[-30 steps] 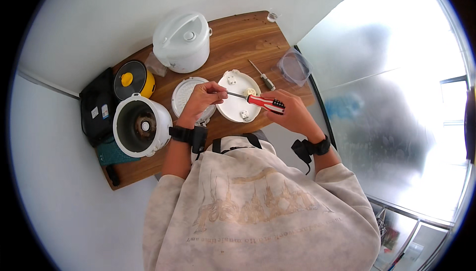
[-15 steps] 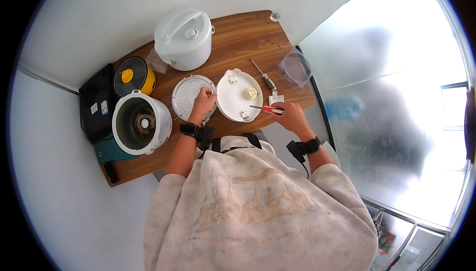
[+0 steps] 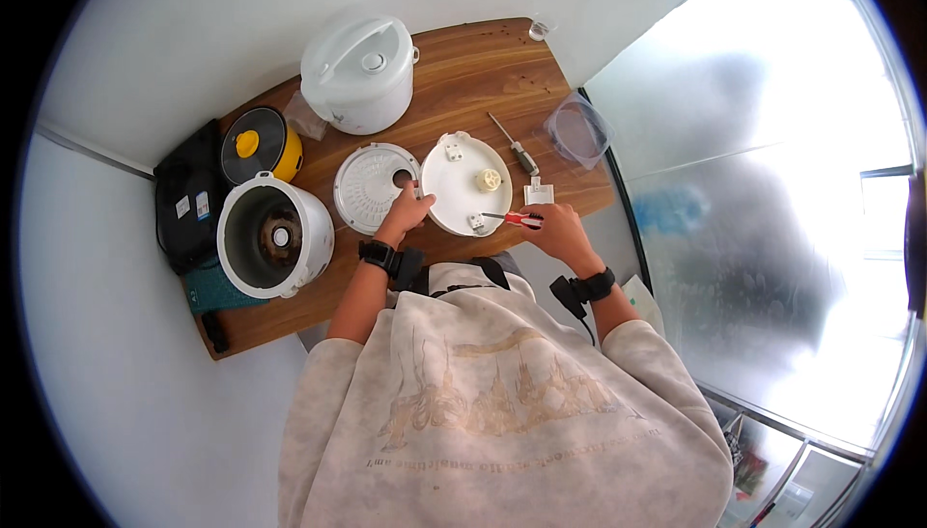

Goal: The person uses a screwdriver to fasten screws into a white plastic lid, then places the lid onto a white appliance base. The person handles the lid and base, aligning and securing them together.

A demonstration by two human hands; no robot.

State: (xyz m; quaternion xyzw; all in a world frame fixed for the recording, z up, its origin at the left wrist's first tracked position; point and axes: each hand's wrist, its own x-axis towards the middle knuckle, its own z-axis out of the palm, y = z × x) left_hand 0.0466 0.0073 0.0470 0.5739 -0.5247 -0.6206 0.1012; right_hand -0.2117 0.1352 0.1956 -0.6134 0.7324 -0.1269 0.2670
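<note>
A white round lid shell (image 3: 449,185), its hollow side up, lies in front of me with a cream round knob-like part (image 3: 488,180) and small white hinge blocks (image 3: 454,152) on it. My left hand (image 3: 409,211) has its fingers curled at the shell's left rim, pinching it. A screwdriver (image 3: 522,220) with a red and black handle is gripped in my right hand (image 3: 560,234). Its shaft points left, with the tip at the near block (image 3: 476,222). Left of the shell, a round perforated inner lid (image 3: 367,185) is partly behind my left hand.
A white lidded cooker (image 3: 362,84) stands at the back, an open white cooker body (image 3: 314,238) at left. Beside them are a yellow pot (image 3: 288,156) and black case (image 3: 183,209). Right lie another screwdriver (image 3: 521,154), a small white part (image 3: 539,195) and a clear plastic box (image 3: 577,132).
My left hand has moved down and right from over the inner lid to the shell's rim, baring the inner lid's dark hole. The screwdriver tip has shifted slightly left and down to the block.
</note>
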